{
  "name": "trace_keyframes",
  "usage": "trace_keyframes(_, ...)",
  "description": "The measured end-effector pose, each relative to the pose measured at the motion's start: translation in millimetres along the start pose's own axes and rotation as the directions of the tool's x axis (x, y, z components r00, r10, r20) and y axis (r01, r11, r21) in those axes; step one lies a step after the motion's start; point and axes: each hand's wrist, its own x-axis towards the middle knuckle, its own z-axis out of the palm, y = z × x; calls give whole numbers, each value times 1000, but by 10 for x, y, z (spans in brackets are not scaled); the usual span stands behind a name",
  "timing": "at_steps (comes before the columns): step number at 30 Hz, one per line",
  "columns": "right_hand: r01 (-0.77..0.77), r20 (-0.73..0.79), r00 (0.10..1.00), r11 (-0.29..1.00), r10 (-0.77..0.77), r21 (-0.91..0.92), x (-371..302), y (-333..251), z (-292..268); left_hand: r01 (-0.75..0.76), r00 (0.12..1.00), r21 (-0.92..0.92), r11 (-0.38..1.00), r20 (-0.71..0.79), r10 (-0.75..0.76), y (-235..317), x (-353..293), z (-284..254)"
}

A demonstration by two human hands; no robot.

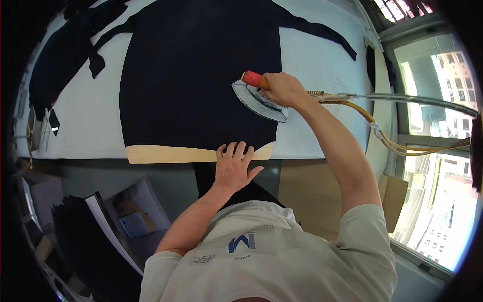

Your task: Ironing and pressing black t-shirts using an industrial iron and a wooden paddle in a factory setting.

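Note:
A dark long-sleeved garment [196, 75] lies spread out, its hem toward me and its sleeves reaching to the far left and far right. From under the hem sticks out a pale yellow flat board [171, 154]. My right hand [286, 89] is closed around the handle of an iron [255, 102], which rests on the garment's right side. The handle has a red end. My left hand [233, 165] lies flat, fingers spread, with its fingertips on the hem and its palm over the board's near edge.
The garment lies on a white-covered table [317, 136]. Hoses [367, 116] and a metal rod run from the iron toward the window at right. More dark garments [65, 60] lie at the left. Below the table's near edge stand a box with a phone [134, 225] and dark cloth [80, 241].

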Motion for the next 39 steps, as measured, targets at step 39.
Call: trace_keyframes(39, 469, 359, 841, 876, -405, -111, -169, -1074, 232, 447, 826, -119, 886, -325, -461, -1410, -1356, -673)
